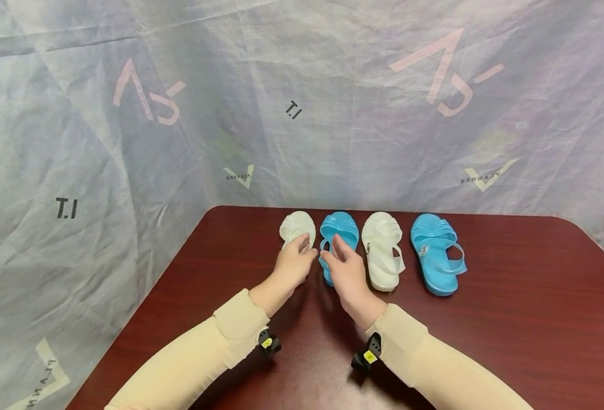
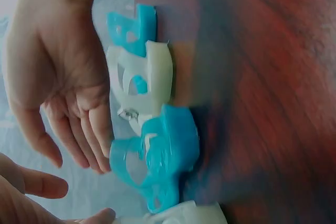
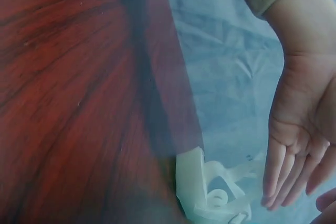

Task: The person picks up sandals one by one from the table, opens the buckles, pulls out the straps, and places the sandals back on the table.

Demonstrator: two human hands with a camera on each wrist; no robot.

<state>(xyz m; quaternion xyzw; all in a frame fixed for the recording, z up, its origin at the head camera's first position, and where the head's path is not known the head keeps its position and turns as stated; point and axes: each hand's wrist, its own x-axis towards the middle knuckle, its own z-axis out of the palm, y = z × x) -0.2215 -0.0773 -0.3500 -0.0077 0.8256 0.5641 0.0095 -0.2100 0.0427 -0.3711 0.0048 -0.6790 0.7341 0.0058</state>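
Note:
Four sandals stand in a row near the table's far edge, toes away from me, white and blue by turns. My left hand (image 1: 293, 263) is held over the leftmost white sandal (image 1: 298, 220), covering its heel part in the head view. Over the blue sandal (image 1: 339, 221) beside it is my right hand (image 1: 352, 279). Palms face each other with a gap between them, fingers loosely extended, and neither hand grips anything. The left wrist view shows the right hand (image 2: 60, 72) apart from the blue sandal (image 2: 181, 137). In the right wrist view, the left hand (image 3: 304, 129) is beside the white sandal (image 3: 191, 184).
Further right are another white sandal (image 1: 383, 250) and another blue sandal (image 1: 437, 256), each with a heel strap. All stand on a dark red wooden table (image 1: 527, 307). A grey printed cloth (image 1: 333, 154) hangs behind the table and at its left.

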